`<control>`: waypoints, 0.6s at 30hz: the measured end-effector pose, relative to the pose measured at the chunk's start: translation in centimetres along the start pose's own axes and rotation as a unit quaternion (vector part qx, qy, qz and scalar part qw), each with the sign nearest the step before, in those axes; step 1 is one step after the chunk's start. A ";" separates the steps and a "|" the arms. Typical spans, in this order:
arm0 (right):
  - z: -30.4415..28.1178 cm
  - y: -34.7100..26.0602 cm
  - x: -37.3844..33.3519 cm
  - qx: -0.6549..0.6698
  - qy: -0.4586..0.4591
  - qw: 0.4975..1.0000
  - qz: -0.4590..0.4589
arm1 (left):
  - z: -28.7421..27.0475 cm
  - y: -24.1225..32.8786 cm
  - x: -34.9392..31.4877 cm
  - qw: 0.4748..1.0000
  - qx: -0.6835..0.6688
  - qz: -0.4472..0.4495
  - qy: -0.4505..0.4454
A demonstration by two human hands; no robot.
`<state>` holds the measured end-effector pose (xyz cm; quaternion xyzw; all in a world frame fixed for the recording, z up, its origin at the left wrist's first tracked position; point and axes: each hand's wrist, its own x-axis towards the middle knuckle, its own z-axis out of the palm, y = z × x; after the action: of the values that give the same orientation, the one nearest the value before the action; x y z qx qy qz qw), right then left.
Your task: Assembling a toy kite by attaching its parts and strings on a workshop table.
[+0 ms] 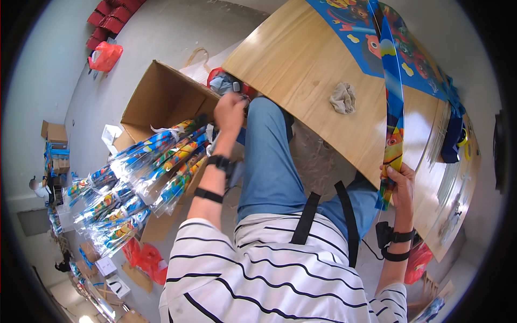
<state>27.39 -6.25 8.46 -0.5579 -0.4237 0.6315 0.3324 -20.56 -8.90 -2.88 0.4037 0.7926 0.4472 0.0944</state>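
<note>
My right hand (399, 183) pinches the lower end of a long, colourful printed sheet (395, 97). The sheet looks narrow, seen nearly edge-on, and rises across the wooden table (285, 59) toward the far edge. On the far part of the table lies a blue printed sheet (344, 29) with cartoon figures. Out to the left, my left hand (230, 112) has its fingers curled beside a red bag (214, 74) with grey-blue items in it. Whatever its fingertips grip is too small to make out.
A crumpled beige cloth (343, 98) rests on the table. Left of my legs, an open cardboard box (156, 97) stands by many plastic-wrapped colourful rolls (156, 156). Red plastic bags (144, 261) lie on the floor. Yellow-handled scissors (466, 145) lie at the table's right.
</note>
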 end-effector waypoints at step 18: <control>3.3 0.1 0.3 -0.042 -0.011 0.999 0.033 | -8.4 -13.8 -6.4 0.985 0.113 -0.077 -0.107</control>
<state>24.09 -6.57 8.27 -0.5777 -0.4348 0.6302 0.2830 -28.28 -22.65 -10.20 0.3951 0.8519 0.3007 0.1668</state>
